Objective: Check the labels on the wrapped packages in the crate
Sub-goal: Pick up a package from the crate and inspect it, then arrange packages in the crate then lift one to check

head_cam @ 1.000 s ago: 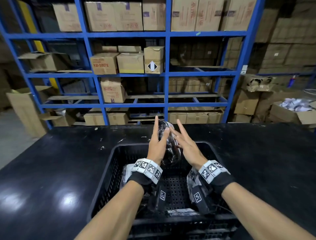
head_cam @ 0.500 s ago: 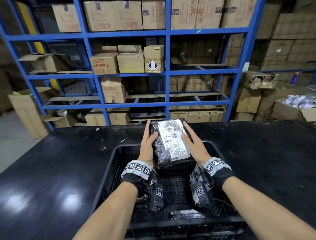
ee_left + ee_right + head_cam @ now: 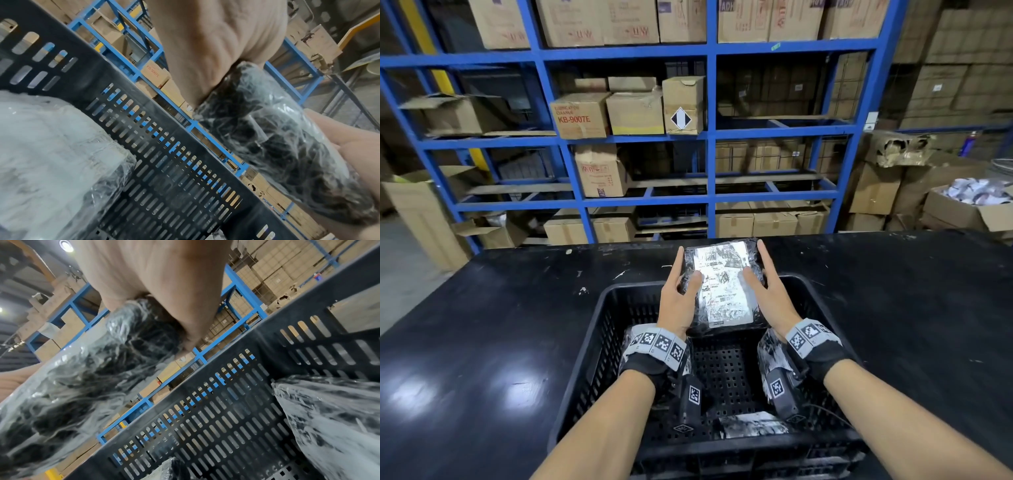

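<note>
Gleaming under crinkled clear film, a dark rectangular wrapped package [image 3: 717,286] with a white printed label [image 3: 722,287] facing up is held above the far part of the black slotted plastic crate [image 3: 599,329]. It sits between the left hand [image 3: 677,297] and right hand [image 3: 770,294], each gripping a long side, thumb on top. The label's print is too small to read, and other wrapped packages [image 3: 753,425] in the crate are partly hidden by the wrists.

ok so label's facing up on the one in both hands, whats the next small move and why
Probably set the held package aside and reach for another. Its white label already faces the camera, held between the left hand and right hand above the crate. Other wrapped packages lie in the crate, apparently unchecked.
</note>
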